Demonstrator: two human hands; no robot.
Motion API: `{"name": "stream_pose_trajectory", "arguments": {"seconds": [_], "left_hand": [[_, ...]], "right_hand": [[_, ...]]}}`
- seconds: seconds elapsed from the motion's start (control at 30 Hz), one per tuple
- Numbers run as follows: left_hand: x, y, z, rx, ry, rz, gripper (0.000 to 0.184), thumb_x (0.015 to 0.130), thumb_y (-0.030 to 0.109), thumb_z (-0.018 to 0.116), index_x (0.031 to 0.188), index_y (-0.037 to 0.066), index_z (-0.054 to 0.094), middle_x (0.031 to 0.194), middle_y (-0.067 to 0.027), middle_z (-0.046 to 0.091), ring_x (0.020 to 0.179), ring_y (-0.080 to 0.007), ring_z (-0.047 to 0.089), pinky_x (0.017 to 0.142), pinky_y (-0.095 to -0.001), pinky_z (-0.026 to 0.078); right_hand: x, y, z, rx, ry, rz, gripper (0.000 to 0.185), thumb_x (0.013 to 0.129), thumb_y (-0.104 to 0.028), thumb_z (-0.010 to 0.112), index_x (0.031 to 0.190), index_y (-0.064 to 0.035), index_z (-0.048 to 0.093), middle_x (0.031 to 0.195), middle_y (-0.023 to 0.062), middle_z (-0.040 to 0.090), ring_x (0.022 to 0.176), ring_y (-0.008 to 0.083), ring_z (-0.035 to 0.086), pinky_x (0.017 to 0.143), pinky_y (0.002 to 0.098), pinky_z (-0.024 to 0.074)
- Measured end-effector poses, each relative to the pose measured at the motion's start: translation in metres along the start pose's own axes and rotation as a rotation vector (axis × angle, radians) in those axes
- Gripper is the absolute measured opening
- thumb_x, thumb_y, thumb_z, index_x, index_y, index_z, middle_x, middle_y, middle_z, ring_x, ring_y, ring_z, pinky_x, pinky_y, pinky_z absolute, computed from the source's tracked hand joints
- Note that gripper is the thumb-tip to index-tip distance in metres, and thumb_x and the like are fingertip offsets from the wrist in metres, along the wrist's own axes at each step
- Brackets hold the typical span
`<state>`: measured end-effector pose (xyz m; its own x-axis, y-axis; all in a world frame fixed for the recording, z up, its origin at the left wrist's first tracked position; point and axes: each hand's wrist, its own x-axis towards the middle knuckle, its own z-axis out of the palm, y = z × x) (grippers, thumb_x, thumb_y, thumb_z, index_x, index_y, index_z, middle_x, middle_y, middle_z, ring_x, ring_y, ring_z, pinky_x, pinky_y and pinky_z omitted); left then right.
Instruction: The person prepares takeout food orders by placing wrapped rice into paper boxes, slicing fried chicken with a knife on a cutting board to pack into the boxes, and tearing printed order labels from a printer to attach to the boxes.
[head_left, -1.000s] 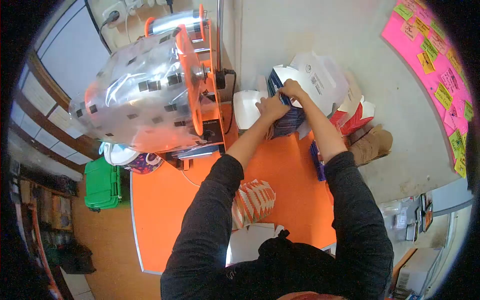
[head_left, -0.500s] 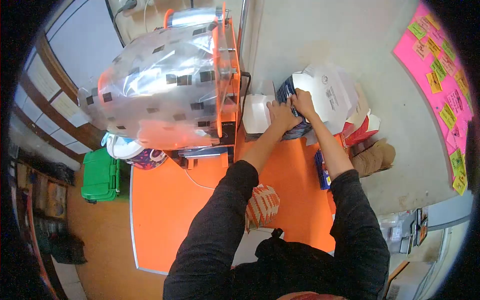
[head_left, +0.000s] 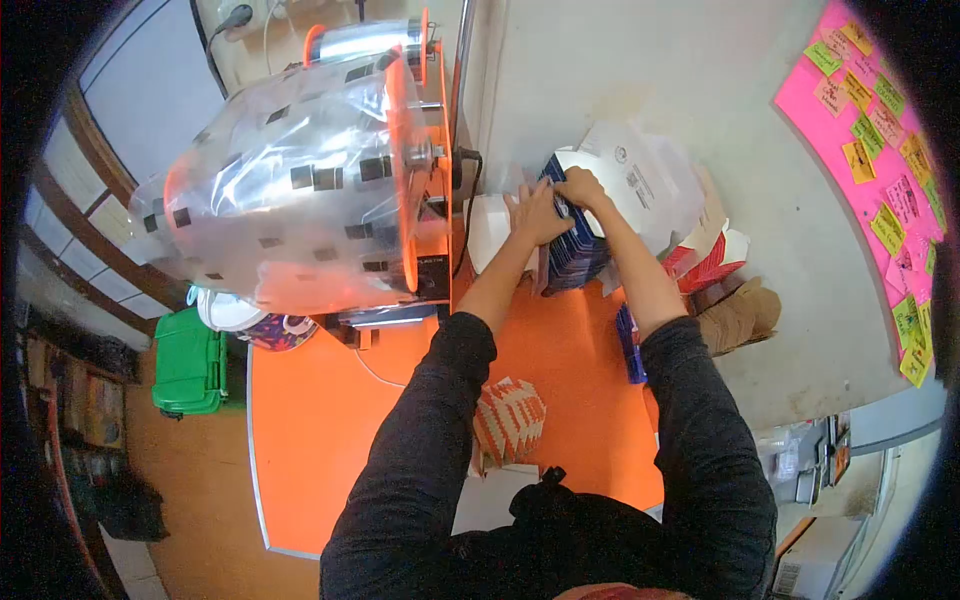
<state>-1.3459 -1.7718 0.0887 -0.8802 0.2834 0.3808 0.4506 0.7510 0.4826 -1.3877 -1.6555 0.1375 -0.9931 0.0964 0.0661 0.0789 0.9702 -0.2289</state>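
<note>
A nested stack of dark blue paper food boxes (head_left: 577, 258) stands at the back of the orange table, against the wall. My left hand (head_left: 538, 217) grips its upper left edge, fingers slightly apart and the thumb towards the other hand. My right hand (head_left: 583, 190) is closed over the top rim, with its fingertips hidden inside the fold. White paper boxes (head_left: 487, 232) stand just left of the stack. Behind my right hand leans a clear plastic bag (head_left: 655, 185) with white printed card inside.
A cup-sealing machine (head_left: 430, 200) with a film roll (head_left: 300, 180) fills the left side. Red boxes (head_left: 705, 260), brown cardboard holders (head_left: 742, 315) and blue packets (head_left: 630, 345) sit at right. Red-and-white patterned cartons (head_left: 510, 420) lie near my body.
My left hand has shifted to the left on the stack, and more of the stack's blue side shows between my hands and wrists. The whole view has moved slightly.
</note>
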Motion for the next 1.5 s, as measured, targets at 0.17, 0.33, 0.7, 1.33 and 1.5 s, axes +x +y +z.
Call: {"name": "stream_pose_trajectory", "arguments": {"seconds": [0.17,0.33,0.7,1.33,1.5], "left_hand": [[0.002,-0.009,-0.008,0.138,-0.083,0.104,0.077,0.063,0.057,0.056,0.124,0.013,0.037,0.13,-0.0035,0.036,0.12,-0.0301,0.029,0.093,-0.0585,0.018],[0.002,-0.016,-0.004,0.245,0.018,0.237,0.084,0.065,0.068,0.046,0.127,0.013,0.032,0.131,-0.0052,0.036,0.123,-0.0311,0.026,0.095,-0.0596,0.016],[0.0,-0.012,-0.012,0.112,-0.083,0.047,0.073,0.069,0.067,0.044,0.119,0.013,0.045,0.128,-0.0056,0.04,0.12,-0.0279,0.033,0.094,-0.0569,0.016],[-0.425,0.155,-0.241,-0.79,0.891,-0.289,0.056,0.063,0.018,0.071,0.111,0.003,0.046,0.092,-0.0114,0.058,0.082,-0.015,0.057,0.074,-0.0276,0.045],[-0.559,0.165,-0.208,-0.591,1.511,-0.492,0.051,0.072,0.017,0.066,0.114,0.001,0.042,0.096,-0.0064,0.053,0.079,-0.0113,0.053,0.066,-0.0213,0.044]], "right_hand": [[0.02,0.002,0.017,0.03,0.126,-0.081,0.043,0.067,-0.035,0.063,0.089,0.0009,0.059,0.085,0.0215,0.06,0.083,0.0345,0.058,0.073,0.0393,0.0472],[0.012,0.014,0.021,0.103,0.307,-0.22,0.028,0.067,-0.023,0.061,0.075,0.0035,0.058,0.075,0.0247,0.057,0.073,0.0381,0.057,0.064,0.042,0.0447],[-0.073,-0.05,-0.129,0.629,0.573,-0.327,0.028,0.076,-0.023,0.059,0.09,0.0016,0.06,0.072,0.0118,0.063,0.064,0.0149,0.058,0.061,0.0289,0.0437],[-0.427,-0.125,-0.065,1.119,-0.596,-1.188,0.024,0.076,-0.021,0.064,0.073,0.0015,0.058,0.059,0.0018,0.055,0.054,0.0073,0.047,0.05,0.0233,0.0395],[-0.517,-0.179,-0.031,1.105,-0.929,-1.407,0.023,0.081,-0.015,0.058,0.067,0.0027,0.055,0.058,-0.0006,0.05,0.055,0.0056,0.041,0.048,0.0219,0.0329]]}}
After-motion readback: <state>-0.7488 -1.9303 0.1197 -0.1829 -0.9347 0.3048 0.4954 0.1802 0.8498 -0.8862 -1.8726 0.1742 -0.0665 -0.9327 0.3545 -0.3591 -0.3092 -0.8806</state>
